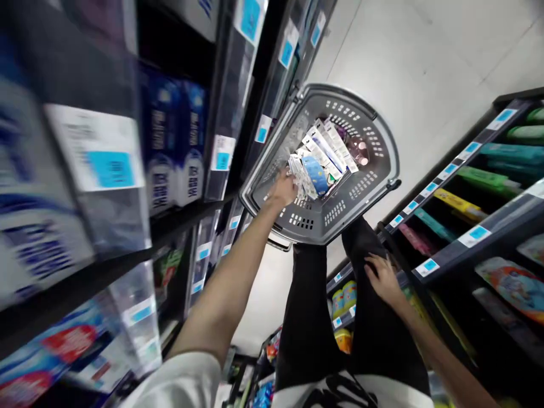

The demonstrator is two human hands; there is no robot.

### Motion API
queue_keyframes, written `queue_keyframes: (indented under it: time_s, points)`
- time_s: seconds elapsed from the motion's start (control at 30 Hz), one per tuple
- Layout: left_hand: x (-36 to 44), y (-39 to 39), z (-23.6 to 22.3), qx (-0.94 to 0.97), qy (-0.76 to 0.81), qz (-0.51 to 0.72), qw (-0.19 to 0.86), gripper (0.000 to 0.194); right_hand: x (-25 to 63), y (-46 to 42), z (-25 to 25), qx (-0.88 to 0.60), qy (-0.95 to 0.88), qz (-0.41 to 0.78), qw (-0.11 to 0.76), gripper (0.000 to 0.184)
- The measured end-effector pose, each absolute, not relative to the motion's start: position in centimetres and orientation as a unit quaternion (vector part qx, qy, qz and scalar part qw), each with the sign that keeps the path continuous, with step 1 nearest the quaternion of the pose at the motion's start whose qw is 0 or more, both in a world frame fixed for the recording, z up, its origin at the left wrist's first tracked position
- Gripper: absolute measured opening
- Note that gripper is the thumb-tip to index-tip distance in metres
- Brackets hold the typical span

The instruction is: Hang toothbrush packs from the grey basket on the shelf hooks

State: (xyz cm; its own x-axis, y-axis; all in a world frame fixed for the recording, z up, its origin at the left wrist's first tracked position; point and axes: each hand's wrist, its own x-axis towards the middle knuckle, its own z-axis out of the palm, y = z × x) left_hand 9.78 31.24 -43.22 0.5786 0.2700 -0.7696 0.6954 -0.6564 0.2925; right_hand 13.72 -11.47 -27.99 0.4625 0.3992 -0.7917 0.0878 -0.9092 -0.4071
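Observation:
My left hand [284,188] reaches down inside a grey plastic shopping basket [293,224]. Its fingers are closed at the edge of a white printed packet [300,177], though the fingertips are partly hidden. Against that packet lies a blue patterned package [315,174]. Several slim white boxes [326,147] lie side by side farther up in the basket, with a dark purplish pack [358,150] at their right. My right hand [382,279] rests on my black-trousered knee, fingers apart and holding nothing.
Tall shelves with clear price-tag strips [223,153] rise close on the left, holding blue-and-white boxes [174,141]. On the right, a lower shelf [463,170] carries colourful packs and tubes. The basket stands on pale floor tiles [425,56] between them.

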Motion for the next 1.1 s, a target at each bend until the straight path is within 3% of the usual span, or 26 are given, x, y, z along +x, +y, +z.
queue_keyframes:
  time_s: [0.1,0.23,0.47,0.73,0.9,1.1]
  points:
    - [12.1,32.2,-49.0,0.858,0.254,-0.368,0.252,0.040,12.4,-10.5,-28.6,-0.855,-0.199,0.468,0.107,0.030]
    - [13.5,32.3,-54.5,0.846,0.222,-0.439,0.205,0.036,13.1,-9.9,-28.9,-0.847,-0.209,0.471,0.133,0.023]
    - [12.4,31.8,-56.4,0.858,0.220,-0.444,0.135,0.037,14.2,-9.7,-28.8,-0.845,-0.181,0.482,0.141,0.020]
    - [8.4,28.4,-50.6,0.844,0.215,-0.437,0.226,0.046,14.1,-10.4,-28.7,-0.850,-0.188,0.476,0.121,0.021]
    - [6.5,22.2,-43.3,0.810,0.284,-0.426,0.286,0.030,13.7,-11.4,-28.3,-0.850,-0.221,0.470,0.082,0.022]
    - [5.8,14.3,-32.5,0.807,0.309,-0.403,0.301,0.039,13.0,-11.5,-25.6,-0.837,-0.252,0.485,0.007,0.029]
